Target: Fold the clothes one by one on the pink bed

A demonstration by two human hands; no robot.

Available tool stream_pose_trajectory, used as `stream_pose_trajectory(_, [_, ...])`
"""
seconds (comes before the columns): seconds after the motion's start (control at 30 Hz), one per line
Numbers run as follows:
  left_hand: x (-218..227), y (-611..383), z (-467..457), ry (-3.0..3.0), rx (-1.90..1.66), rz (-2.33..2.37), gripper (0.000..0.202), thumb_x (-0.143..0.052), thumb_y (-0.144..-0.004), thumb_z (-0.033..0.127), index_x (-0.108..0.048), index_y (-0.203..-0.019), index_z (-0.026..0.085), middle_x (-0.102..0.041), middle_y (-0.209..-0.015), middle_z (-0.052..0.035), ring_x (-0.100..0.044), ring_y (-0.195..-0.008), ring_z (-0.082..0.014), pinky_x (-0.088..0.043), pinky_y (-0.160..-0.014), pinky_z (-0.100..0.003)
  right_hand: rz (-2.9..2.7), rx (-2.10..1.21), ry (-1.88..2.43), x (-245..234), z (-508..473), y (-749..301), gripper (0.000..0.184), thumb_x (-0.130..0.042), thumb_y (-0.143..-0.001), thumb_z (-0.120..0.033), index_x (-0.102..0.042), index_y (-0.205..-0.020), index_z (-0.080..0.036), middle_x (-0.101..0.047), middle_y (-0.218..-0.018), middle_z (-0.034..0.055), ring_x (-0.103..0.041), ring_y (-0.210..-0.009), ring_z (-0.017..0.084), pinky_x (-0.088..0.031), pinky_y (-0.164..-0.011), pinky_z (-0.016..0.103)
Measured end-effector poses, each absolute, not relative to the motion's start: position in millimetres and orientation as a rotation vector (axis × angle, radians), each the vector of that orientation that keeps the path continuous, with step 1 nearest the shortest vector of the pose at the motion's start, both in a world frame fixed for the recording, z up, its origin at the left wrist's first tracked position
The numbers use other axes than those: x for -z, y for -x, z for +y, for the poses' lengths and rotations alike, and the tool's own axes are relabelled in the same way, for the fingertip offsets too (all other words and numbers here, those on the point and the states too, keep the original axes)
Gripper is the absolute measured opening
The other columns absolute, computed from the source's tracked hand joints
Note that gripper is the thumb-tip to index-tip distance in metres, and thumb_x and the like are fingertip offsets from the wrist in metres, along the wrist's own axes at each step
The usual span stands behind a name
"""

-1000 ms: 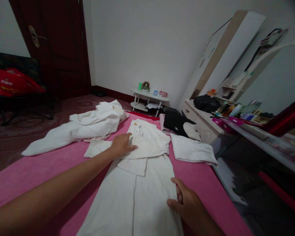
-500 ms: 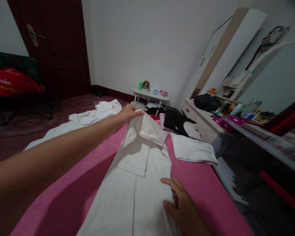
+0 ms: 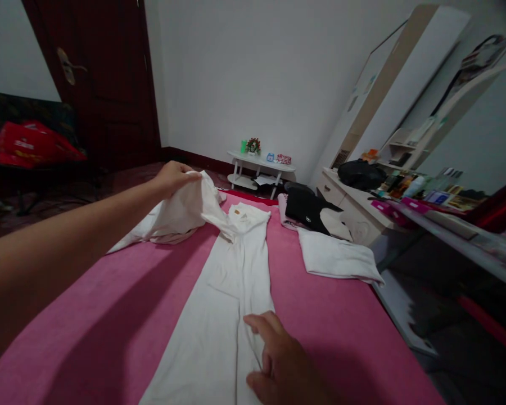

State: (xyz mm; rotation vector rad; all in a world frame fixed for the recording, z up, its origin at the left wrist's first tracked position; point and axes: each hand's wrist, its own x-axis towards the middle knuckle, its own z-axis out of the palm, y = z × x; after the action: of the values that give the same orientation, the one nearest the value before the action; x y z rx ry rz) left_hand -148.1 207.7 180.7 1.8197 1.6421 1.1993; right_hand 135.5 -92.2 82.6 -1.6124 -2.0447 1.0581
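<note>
A long white robe (image 3: 227, 292) lies lengthwise on the pink bed (image 3: 109, 304). My left hand (image 3: 174, 176) is raised over the bed's far left part and closed on the robe's sleeve (image 3: 196, 205), pulling it out to the left. My right hand (image 3: 280, 363) rests on the robe's lower part near me, fingers spread and flat on the cloth. A second crumpled white garment (image 3: 152, 228) lies behind the lifted sleeve.
A folded white towel (image 3: 337, 257) and a black garment (image 3: 307, 209) lie at the bed's far right. Beyond stand a small white table (image 3: 259, 169), a cluttered dresser (image 3: 362, 199), a dark door (image 3: 101, 84) and a red bag (image 3: 34, 143).
My left hand lifted the folded sleeve off the robe's chest and swung it out to the left. My right hand slid from the robe's right edge toward its middle.
</note>
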Motion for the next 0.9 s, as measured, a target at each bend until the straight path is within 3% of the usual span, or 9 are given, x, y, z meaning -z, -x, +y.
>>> stream_pose_trajectory(0.1, [-160, 156, 211, -2.101, -0.926, 1.837, 0.032, -0.066, -0.069, 0.041, -0.074, -0.085, 0.015, -0.068, -0.074, -0.0053, -0.062, -0.072, -0.0217, -0.045, -0.066, -0.026, -2.103, -1.210, 1.565, -82, -94, -132, 0.066, -0.054, -0.056, -0.006, -0.059, -0.121, -0.016, -0.055, -0.108, 0.0068, -0.049, -0.058, 0.008, -0.040, -0.053, 0.021])
stream_pose_trajectory(0.3, [-120, 115, 187, -2.661, -0.629, 1.699, 0.036, -0.061, -0.076, 0.026, -0.067, -0.111, 0.021, -0.063, -0.113, -0.0092, -0.059, -0.101, -0.0249, -0.044, -0.089, -0.032, -1.866, -1.531, 1.294, -82, -92, -122, 0.035, -0.064, -0.059, -0.009, -0.072, -0.092, -0.019, -0.060, -0.091, 0.0001, -0.054, -0.063, 0.007, -0.038, -0.053, 0.017])
stream_pose_trajectory(0.4, [-100, 84, 174, -2.724, -0.545, 1.498, 0.034, -0.062, -0.078, 0.025, -0.066, -0.112, 0.021, -0.060, -0.118, -0.0101, -0.055, -0.110, -0.0258, -0.042, -0.094, -0.034, -1.797, -1.477, 1.273, -78, -74, -123, 0.028, -0.064, -0.063, -0.011, -0.072, -0.088, -0.019, -0.061, -0.089, -0.0002, -0.052, -0.060, 0.006, -0.036, -0.051, 0.016])
stream_pose_trajectory(0.5, [-76, 61, 167, -2.664, -0.543, 1.483, 0.037, -0.062, -0.082, 0.033, -0.063, -0.116, 0.020, -0.060, -0.117, -0.0121, -0.055, -0.112, -0.0262, -0.042, -0.095, -0.035, -1.657, -1.309, 1.328, -72, -32, -135, 0.017, -0.060, -0.069, -0.017, -0.070, -0.083, -0.015, -0.059, -0.072, -0.0008, -0.048, -0.055, 0.006, -0.035, -0.050, 0.017])
stream_pose_trajectory(0.6, [-48, 44, 161, -2.587, -0.552, 1.562, 0.042, -0.057, -0.085, 0.043, -0.060, -0.120, 0.020, -0.061, -0.118, -0.0127, -0.057, -0.108, -0.0261, -0.044, -0.092, -0.037, -1.507, -1.114, 1.398, -66, 29, -155, 0.020, -0.058, -0.072, -0.024, -0.066, -0.086, -0.013, -0.055, -0.060, -0.0021, -0.049, -0.052, 0.009, -0.039, -0.049, 0.019])
stream_pose_trajectory(0.73, [-20, 32, 153, -2.551, -0.694, 1.687, 0.042, -0.047, -0.092, 0.044, -0.055, -0.125, 0.022, -0.052, -0.133, -0.0127, -0.048, -0.122, -0.0275, -0.036, -0.101, -0.043, -1.457, -0.806, 1.484, -62, 119, -175, 0.027, -0.054, -0.071, -0.024, -0.063, -0.095, -0.013, -0.058, -0.063, -0.0009, -0.053, -0.052, 0.011, -0.043, -0.049, 0.021])
stream_pose_trajectory(0.9, [-12, 34, 154, -2.504, -0.871, 1.634, 0.039, -0.051, -0.089, 0.046, -0.061, -0.118, 0.021, -0.057, -0.127, -0.0106, -0.051, -0.119, -0.0255, -0.038, -0.101, -0.039, -1.465, -0.647, 1.583, -54, 203, -182, 0.044, -0.050, -0.072, -0.016, -0.056, -0.116, -0.014, -0.056, -0.063, -0.0047, -0.052, -0.050, 0.010, -0.043, -0.049, 0.020])
